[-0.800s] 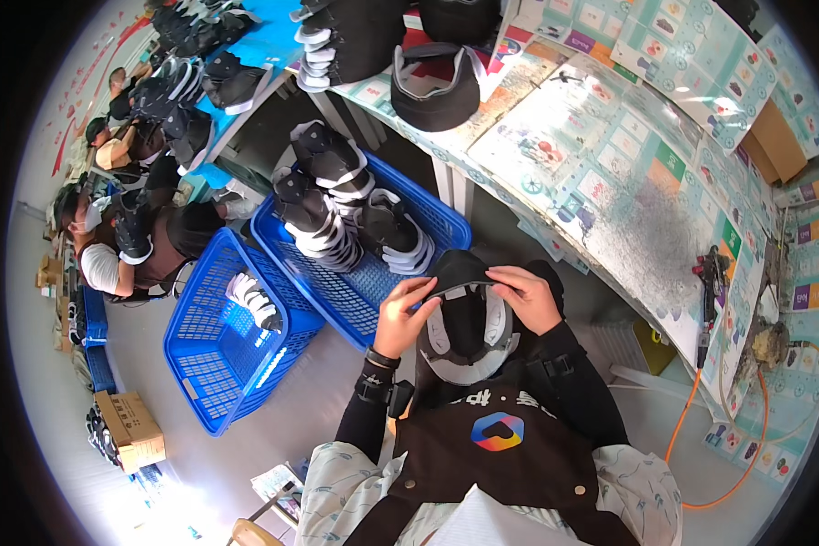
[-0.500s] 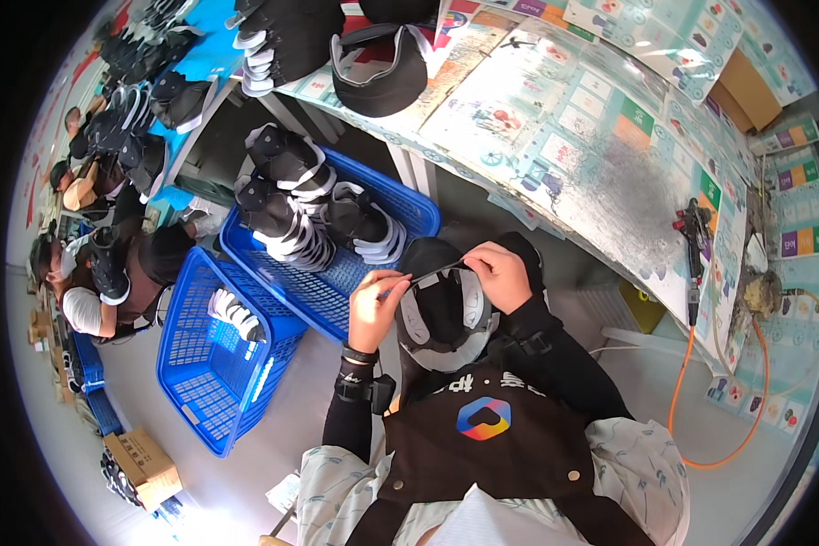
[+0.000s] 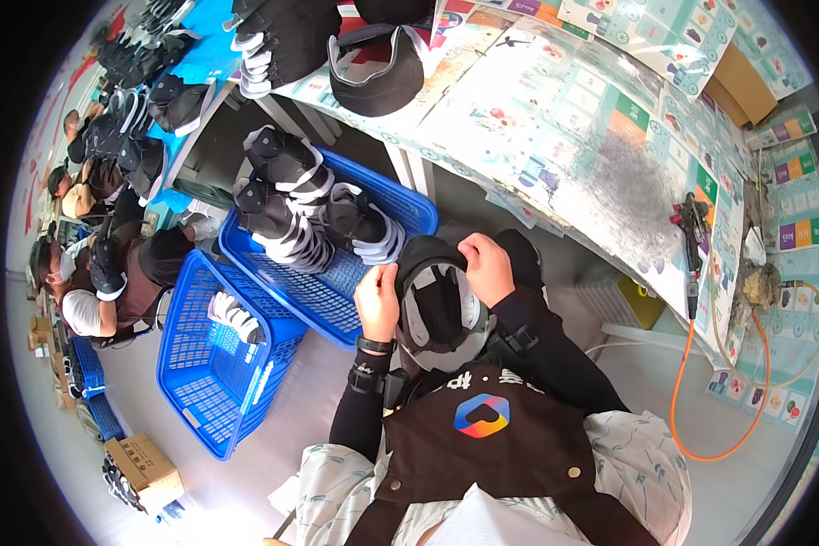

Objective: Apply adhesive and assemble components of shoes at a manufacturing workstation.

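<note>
A black cap (image 3: 441, 308) with a pale inner lining rests upturned on my lap, its open side facing me. At its left edge is my left hand (image 3: 376, 302), fingers pressed together in a pinch. My right hand (image 3: 490, 269) is closed the same way by the cap's upper right rim. Whatever lies between the fingertips of either hand is too small or hidden to make out. Beyond my left hand, a blue basket (image 3: 419, 207) holds several stacked black caps (image 3: 268, 214) with white brims.
A second blue basket (image 3: 237, 400) stands at the left with white-edged pieces inside. The worktable (image 3: 519, 118) carries caps and a black tool (image 3: 693, 246) with an orange hose (image 3: 678, 400). A co-worker (image 3: 82, 291) sits at far left holding a dark cap.
The narrow black strap stretched between my hands no longer shows across the cap's opening. Both hands have shifted slightly: the left lower and turned upright, the right a little up and left.
</note>
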Tool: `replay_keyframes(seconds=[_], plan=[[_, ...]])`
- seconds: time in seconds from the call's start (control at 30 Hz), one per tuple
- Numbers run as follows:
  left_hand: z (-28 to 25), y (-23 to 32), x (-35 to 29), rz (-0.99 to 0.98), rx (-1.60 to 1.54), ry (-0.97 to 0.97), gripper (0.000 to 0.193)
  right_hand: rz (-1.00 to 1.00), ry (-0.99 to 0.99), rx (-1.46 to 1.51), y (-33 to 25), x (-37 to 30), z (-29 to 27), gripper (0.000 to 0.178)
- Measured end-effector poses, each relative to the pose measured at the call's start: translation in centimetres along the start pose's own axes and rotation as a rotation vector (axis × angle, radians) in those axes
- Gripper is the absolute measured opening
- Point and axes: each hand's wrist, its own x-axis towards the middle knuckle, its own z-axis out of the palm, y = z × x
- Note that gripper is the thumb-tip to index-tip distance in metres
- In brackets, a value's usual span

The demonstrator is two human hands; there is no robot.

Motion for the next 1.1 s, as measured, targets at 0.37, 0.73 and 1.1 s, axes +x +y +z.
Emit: replay_keyframes(seconds=[0.37,0.73,1.1], plan=[[-1.6,1.6,2.7,-0.205,-0.824,-0.521,0.027,-0.557,-0.488,-0.210,-7.7,2.3,-6.5,0.065],[-1.2,7.0,6.5,-0.239,-1.140,-0.377,0.043,0.060,0.164,0.156,-10.5,4.7,-12.9,0.037],[13.2,22.8,15.1,0.093,-1.038,-0.309,0.027,0.621,0.259,1.277,-8.4,3.0,-16.4,0.040]])
